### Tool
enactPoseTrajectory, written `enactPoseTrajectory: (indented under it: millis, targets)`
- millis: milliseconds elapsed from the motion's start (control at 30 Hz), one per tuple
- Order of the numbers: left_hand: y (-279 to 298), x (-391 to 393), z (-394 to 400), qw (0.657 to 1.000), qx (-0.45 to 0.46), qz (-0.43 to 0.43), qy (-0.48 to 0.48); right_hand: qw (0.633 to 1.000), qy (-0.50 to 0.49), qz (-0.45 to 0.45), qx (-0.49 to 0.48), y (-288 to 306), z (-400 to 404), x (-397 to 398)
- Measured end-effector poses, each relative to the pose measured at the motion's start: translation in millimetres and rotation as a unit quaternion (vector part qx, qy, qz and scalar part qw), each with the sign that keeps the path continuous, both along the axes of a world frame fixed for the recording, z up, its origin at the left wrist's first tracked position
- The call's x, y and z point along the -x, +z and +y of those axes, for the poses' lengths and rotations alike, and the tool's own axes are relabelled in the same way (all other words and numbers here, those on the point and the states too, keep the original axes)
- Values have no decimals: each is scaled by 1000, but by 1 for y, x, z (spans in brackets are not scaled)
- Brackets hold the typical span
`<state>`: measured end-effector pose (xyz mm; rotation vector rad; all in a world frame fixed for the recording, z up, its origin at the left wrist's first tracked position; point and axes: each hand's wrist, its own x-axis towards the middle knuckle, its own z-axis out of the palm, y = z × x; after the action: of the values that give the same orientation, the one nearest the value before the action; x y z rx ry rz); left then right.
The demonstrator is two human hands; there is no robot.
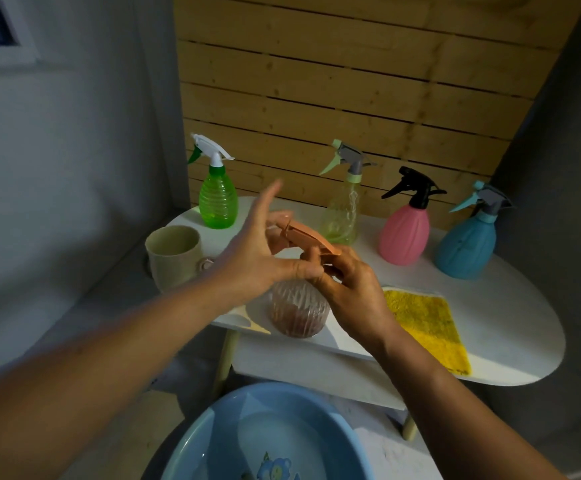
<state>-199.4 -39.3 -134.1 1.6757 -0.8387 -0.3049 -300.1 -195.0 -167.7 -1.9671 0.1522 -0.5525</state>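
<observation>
- Head view: the orange spray head (303,237) sits on top of the clear ribbed bottle (297,313). The bottle stands upright at the near edge of the white table (507,341), between both hands.
- The head's long axis slants from upper left to lower right.
- The right hand (351,289) is nearer the collar, with its fingers curled round it from the right.
- The left hand (258,258) reaches in from the left with fingers spread straight and thumb pointing at the collar; it grips nothing.
</observation>
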Motion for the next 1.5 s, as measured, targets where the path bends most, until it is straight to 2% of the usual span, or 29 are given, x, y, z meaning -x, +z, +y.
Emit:
enactPoseTrajectory:
  millis: [100, 200, 300, 433, 567, 633, 700, 767, 833, 900, 967, 1033, 1067, 1133, 1500]
  targets:
    - [-30, 12, -1, 996, 19, 74, 42, 1000, 3, 9, 26, 1, -3, 0]
    - [-49, 22, -3, 988, -21, 144, 42, 999, 12, 20, 23, 6, -3, 1]
    - [-56, 26, -6, 989, -78, 124, 17, 999, 2, 30, 42, 7, -3, 1]
    - [-55, 29, -11, 988, -109, 99, 54, 991, -91, 29, 90, 2, 1, -2]
    - [-45, 34, -13, 984, -131, 67, 99, 985, -140, 14, 101, -4, 10, -6]
    - [-44, 30, -18, 984, -115, 76, 112, 987, -145, 18, 61, 0, 11, -11]
    - [-39, 17, -25, 986, -62, 110, 108, 990, -135, 23, 11, 15, 8, -19]
    - [-27, 2, -30, 986, -40, 112, 114, 993, -122, 6, 0, 39, 0, -28]
    - [-13, -18, -36, 989, -56, 51, 131, 993, -98, -7, 70, 72, -9, -41]
    - [-3, -39, -43, 991, -38, 32, 121, 982, -88, 10, 169, 108, -18, -62]
    - [9, -54, -46, 990, -66, -41, 119, 966, -69, 44, 244, 140, -25, -87]
    - [15, -77, -55, 988, -49, -30, 144, 943, -45, 92, 315, 165, -30, -113]
    - [17, -86, -60, 991, -29, 6, 127, 926, -42, 115, 356, 174, -31, -123]
    - [21, -97, -63, 986, -76, 16, 150, 896, -47, 135, 420, 185, -34, -140]
    - [-22, -145, -79, 978, -90, 115, 147, 845, -29, 189, 499, 148, -53, -212]
